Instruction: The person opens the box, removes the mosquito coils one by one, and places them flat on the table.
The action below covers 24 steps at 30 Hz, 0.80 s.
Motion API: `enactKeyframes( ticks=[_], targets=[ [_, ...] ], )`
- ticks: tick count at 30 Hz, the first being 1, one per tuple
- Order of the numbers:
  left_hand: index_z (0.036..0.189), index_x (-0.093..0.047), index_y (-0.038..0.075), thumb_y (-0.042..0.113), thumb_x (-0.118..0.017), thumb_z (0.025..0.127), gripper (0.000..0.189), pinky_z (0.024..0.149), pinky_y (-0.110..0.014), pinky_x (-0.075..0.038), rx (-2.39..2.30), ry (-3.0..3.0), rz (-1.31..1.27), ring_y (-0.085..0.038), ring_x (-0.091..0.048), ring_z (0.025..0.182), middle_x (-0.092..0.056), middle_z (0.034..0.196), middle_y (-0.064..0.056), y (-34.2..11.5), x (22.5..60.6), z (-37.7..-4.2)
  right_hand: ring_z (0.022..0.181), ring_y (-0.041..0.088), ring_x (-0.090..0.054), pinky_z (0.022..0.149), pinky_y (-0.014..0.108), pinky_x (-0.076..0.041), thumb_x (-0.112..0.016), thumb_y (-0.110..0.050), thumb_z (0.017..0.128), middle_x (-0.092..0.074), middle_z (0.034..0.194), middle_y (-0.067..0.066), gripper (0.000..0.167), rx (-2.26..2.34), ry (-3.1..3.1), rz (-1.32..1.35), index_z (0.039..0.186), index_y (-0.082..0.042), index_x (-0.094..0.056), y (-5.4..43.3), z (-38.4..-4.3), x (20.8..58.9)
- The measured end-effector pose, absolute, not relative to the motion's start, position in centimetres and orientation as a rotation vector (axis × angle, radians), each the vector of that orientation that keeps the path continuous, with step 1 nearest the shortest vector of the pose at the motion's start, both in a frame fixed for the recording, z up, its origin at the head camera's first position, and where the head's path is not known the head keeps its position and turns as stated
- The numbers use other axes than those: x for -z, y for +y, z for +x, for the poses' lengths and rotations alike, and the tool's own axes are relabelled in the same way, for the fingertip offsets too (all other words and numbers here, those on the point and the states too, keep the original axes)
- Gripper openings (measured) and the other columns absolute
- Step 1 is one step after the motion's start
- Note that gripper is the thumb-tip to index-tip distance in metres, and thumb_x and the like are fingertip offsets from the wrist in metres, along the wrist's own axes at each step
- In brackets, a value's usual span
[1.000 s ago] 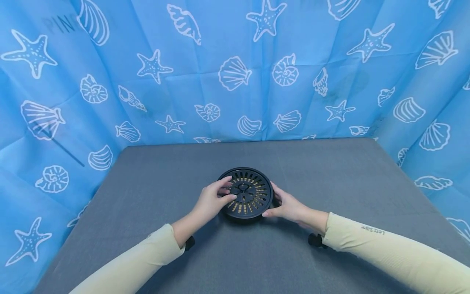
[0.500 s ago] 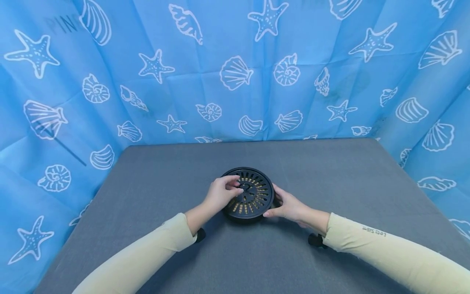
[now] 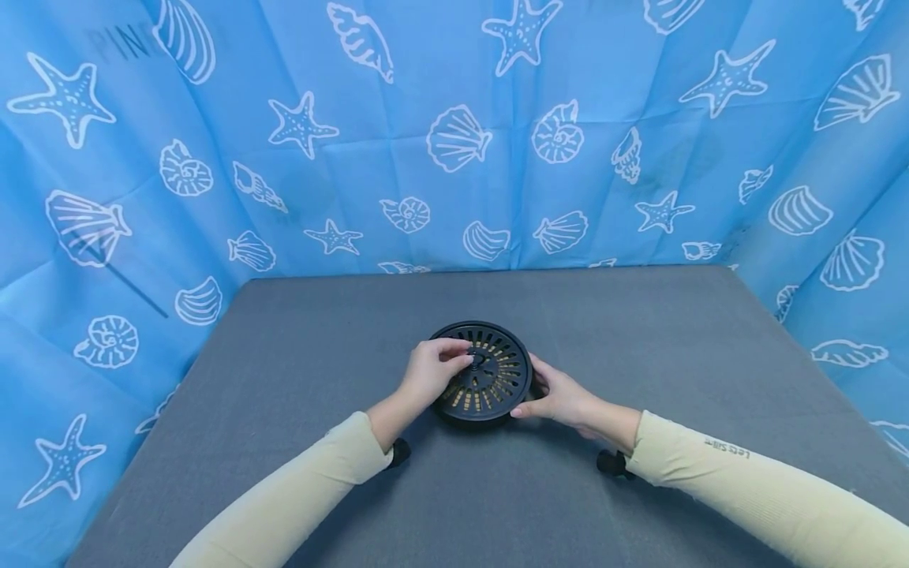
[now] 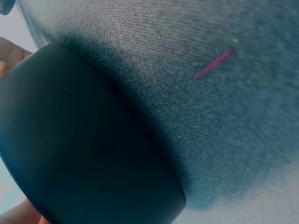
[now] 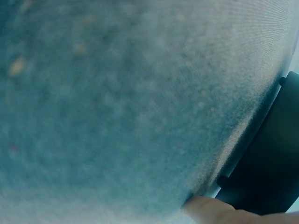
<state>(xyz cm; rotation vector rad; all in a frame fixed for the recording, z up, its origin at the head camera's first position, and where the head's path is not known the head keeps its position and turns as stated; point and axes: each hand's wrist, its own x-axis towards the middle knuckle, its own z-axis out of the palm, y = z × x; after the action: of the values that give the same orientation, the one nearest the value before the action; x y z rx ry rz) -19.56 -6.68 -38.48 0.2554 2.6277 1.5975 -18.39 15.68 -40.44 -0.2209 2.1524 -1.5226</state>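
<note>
A round black mosquito-coil-style case (image 3: 474, 422) stands on the grey table, with a lid (image 3: 490, 394) cut by radial slots. Something yellowish shows through the slots. My left hand (image 3: 426, 371) reaches over the lid, thumb and index finger pinching the small raised handle (image 3: 479, 360) at its centre. Fingers partly cover that handle. My right hand (image 3: 557, 397) grips the case's right side, thumb at the front and fingers behind. The left wrist view shows the dark curved side wall (image 4: 88, 140). In the right wrist view, small feet (image 5: 222, 181) show under the case, near a fingertip.
A grey cloth covers the table (image 3: 341, 331). Behind and beside it hangs a blue curtain (image 3: 398, 158) printed with white shells and starfish. A short pink thread (image 4: 212, 63) lies on the cloth in the left wrist view.
My left hand has moved right, from the lid's left edge to its centre, and its spread thumb and finger have closed on the handle. My right hand keeps its grip on the side.
</note>
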Motion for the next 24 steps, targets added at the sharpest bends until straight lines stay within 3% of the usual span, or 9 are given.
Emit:
enactKeyframes(
  ticks=[8, 24],
  targets=[
    [0.113, -0.07, -0.001, 0.005, -0.065, 0.092, 0.022, 0.084, -0.033, -0.056, -1.676, 2.6, 0.238, -0.023, -0.067, 0.1, -0.072, 0.105, -0.012, -6.12, 38.66, -19.74, 0.142, 0.046, -0.015, 0.113, 0.057, -0.023, -0.082, -0.018, 0.08, -0.013, 0.156, 0.031, 0.109, 1.496, 2.151, -0.248, 0.155, 0.0, -0.004, 15.9, -18.21, 40.23],
    [0.109, -0.072, -0.002, 0.003, -0.067, 0.091, 0.02, 0.081, -0.028, -0.057, -1.8, 2.532, 0.085, -0.02, -0.07, 0.095, -0.073, 0.098, -0.013, -5.88, 38.76, -19.62, 0.142, 0.045, -0.016, 0.113, 0.057, -0.024, -0.078, -0.006, 0.082, -0.014, 0.156, 0.029, 0.104, 1.522, 2.152, -0.256, 0.155, -0.002, -0.005, 15.72, -18.23, 40.28]
  ],
)
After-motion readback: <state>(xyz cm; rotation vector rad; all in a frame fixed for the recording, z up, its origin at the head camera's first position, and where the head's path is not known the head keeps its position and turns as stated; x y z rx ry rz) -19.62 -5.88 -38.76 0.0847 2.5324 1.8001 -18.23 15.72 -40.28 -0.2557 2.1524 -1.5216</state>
